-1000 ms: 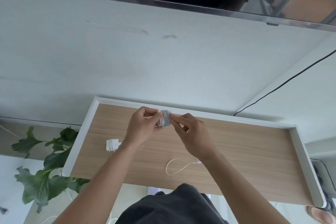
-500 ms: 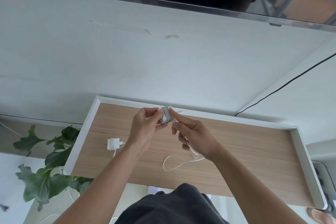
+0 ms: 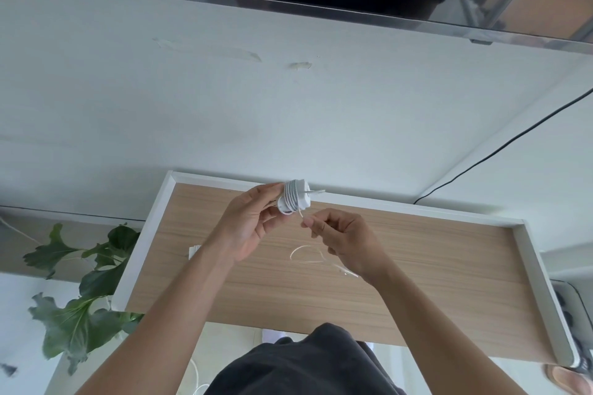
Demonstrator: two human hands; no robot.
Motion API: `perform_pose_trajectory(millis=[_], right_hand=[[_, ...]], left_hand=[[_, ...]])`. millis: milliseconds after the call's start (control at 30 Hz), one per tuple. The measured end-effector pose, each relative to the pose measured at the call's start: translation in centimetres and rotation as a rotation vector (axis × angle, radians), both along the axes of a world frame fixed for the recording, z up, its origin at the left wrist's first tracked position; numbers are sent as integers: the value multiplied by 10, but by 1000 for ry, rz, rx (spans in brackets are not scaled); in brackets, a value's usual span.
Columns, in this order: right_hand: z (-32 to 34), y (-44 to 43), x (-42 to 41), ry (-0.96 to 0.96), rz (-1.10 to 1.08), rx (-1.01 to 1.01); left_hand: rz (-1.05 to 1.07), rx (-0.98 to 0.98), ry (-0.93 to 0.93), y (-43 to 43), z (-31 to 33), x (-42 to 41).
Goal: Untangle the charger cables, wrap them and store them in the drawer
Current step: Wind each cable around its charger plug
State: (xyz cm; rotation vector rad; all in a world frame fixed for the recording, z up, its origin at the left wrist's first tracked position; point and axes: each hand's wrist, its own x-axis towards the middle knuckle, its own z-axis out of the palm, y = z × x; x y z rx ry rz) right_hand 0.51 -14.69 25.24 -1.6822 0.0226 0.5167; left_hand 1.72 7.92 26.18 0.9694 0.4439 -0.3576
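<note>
Charger (image 3: 294, 199) with white cable wound around it in several turns, sitting in the air over the drawer's back edge. Left hand (image 3: 248, 228) is gripping it, fingers (image 3: 256, 199) closed on its left side, thumb underneath. A short stub (image 3: 316, 192) is sticking out of the charger's right face.

Cable's loose tail (image 3: 301, 213) is dropping from the coil to the right hand (image 3: 348, 242), just below and right of the charger. Right fingertips (image 3: 309, 222) are pinching the cable, the other fingers curled in. The slack (image 3: 308, 255) is looping beneath that hand and lying on the drawer floor, its end (image 3: 348, 272) trailing right under the wrist.

Drawer (image 3: 449, 282) is standing open: wood-grain floor, white rim. Inside it: the slack loop, plus 1 small white item (image 3: 194, 252) at the left, mostly hidden behind the left forearm; cannot tell what it is. Rest of the floor is bare wood.

No brand, label or writing is readable on charger, cable or drawer.

Outward: white counter (image 3: 224, 112) behind the drawer, a black cord (image 3: 500, 151) running across its right side. Green plant (image 3: 83, 292) is showing at lower left, beside the drawer.
</note>
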Motion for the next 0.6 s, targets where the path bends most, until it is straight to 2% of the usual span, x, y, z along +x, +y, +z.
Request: perform_pose_trajectory(millis=[100, 233, 300, 467, 600], right_hand=[[-2, -14, 9, -50, -14, -81], [8, -29, 17, -144, 231, -243], [15, -34, 21, -114, 298, -286], [20, -27, 29, -114, 327, -476], [17, -15, 29, -141, 256, -561]], left_hand=[[-188, 53, -8, 10, 1, -1], [-399, 190, -27, 17, 3, -5], [-465, 251, -27, 17, 6, -7], [-552, 410, -85, 9, 2, -11], [-457, 506, -81, -1, -13, -12]])
